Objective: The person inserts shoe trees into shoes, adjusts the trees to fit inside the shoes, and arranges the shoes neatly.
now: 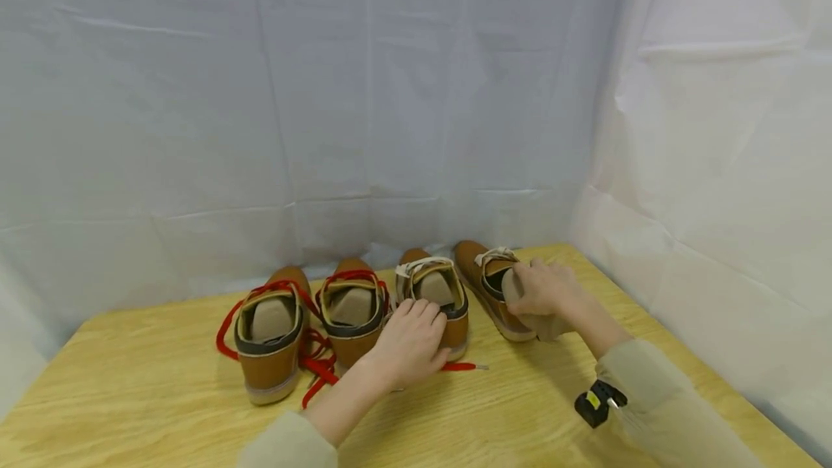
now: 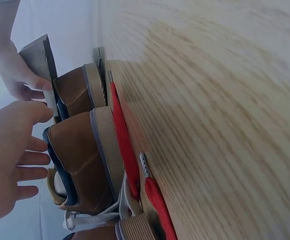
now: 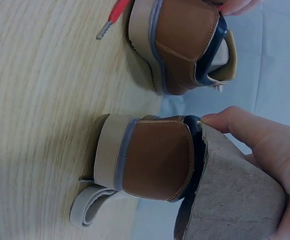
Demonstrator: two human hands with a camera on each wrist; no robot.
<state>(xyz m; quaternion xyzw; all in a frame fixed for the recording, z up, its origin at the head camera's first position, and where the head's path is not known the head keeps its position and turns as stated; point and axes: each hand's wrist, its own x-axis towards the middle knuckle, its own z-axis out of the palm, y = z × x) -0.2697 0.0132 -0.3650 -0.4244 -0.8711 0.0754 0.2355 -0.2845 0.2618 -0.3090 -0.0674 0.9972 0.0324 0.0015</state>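
My right hand grips a grey cardboard shoe insert at the heel opening of the rightmost brown shoe. The insert's edge meets the dark collar; how far it reaches inside is hidden. That shoe has pale laces and stands angled. Beside it, another pale-laced brown shoe has a similar grey insert inside. Over its heel is my left hand, fingers loosely extended and holding nothing. In the left wrist view, the left fingers are near the collar.
Two brown shoes with red laces, one far left and one nearer the middle, also contain grey inserts. A loose red lace end lies on the wooden table. White sheeting hangs behind and to the right.
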